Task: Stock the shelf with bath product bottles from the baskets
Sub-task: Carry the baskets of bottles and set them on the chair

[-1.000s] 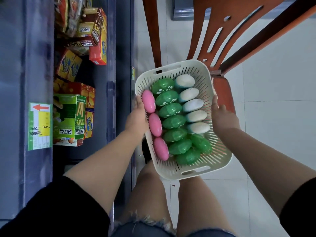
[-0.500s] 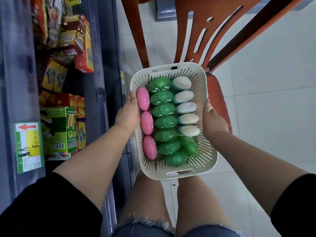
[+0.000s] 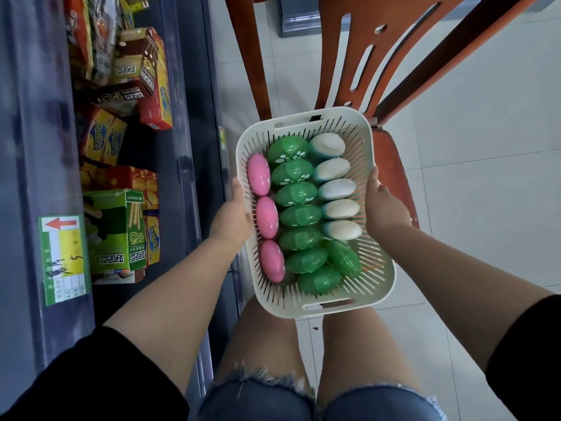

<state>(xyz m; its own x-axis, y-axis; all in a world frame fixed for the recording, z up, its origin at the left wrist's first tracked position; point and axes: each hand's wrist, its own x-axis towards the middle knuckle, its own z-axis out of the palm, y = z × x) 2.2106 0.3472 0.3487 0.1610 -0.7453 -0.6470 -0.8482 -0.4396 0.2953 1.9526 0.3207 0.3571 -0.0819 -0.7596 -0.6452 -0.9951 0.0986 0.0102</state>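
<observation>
Over the last second the white slatted basket has drifted down and a little to the right across the head view, and its near end now sits over the person's thighs rather than ahead of them. The left hand and right hand have moved along with it, each keeping its place on a long side of the rim. The shelf with its snack boxes has slid back toward the centre after swinging left 0.5 s ago, and the yellow-green price tag has dropped lower along the shelf edge. More of the orange chair back shows above the basket
</observation>
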